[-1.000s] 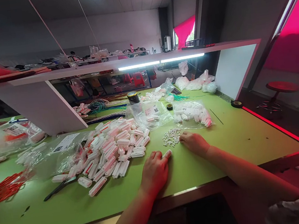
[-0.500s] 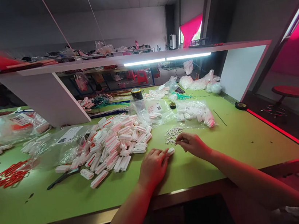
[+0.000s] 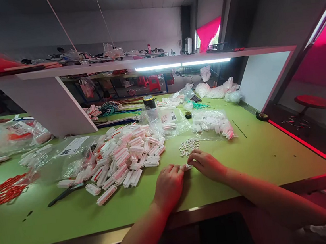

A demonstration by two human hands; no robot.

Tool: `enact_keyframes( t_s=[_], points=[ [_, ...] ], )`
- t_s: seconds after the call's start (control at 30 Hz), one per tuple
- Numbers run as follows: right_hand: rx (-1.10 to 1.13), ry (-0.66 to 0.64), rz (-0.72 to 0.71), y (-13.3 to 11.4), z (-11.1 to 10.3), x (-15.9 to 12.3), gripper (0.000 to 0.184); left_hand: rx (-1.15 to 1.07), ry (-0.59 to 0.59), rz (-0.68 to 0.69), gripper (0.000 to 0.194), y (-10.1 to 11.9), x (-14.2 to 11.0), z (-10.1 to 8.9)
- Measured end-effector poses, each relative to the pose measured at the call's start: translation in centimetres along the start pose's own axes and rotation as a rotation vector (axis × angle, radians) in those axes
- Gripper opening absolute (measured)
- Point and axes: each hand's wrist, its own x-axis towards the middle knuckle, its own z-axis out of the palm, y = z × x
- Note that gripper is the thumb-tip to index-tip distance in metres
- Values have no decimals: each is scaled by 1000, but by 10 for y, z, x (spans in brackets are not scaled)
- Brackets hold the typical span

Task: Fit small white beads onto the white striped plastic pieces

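My left hand [image 3: 169, 183] is closed on one end of a white plastic connector housing [image 3: 188, 167], keeping it low over the green table. The fingers of my right hand [image 3: 207, 165] are pinched together at the housing's other end. Whatever they grip, if anything, is too small and hidden to make out. Just beyond both hands lies a loose pile of tiny white plastic pieces [image 3: 189, 146]. To the left of my left hand spreads a large heap of white and pinkish connector housings [image 3: 130, 150].
Black-handled pliers or a similar tool [image 3: 61, 197] lie left of the heap, near red plastic strips [image 3: 8, 190]. Clear labelled bags [image 3: 73, 156] and a bag of housings [image 3: 212, 121] rest around it. Black tape rolls [image 3: 262, 116] and a lit shelf [image 3: 113, 67] stand beyond.
My right hand has moved left from beside the small pieces to the housing, and its fingertips now meet it. My left hand still keeps hold of the housing.
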Motion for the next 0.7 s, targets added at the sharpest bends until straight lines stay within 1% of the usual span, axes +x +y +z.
enact_keyframes(
  t_s=[0.1,0.23,0.4,0.57,0.7],
  points=[
    [-61,-39,-2,-2,0,-1,16,-29,18,-11,23,0,1,-1],
    [-130,-93,18,-6,-2,-2,18,-50,12,-19,18,1,2,-4],
    [-252,-134,14,-10,-5,-3,20,-66,21,-32,19,2,2,-5],
    [-499,-157,-69,-15,-6,-4,20,-53,25,-36,21,2,3,-5],
    [-627,-181,-171,-19,-7,-5,26,-56,20,-35,25,3,4,-7]
  ],
)
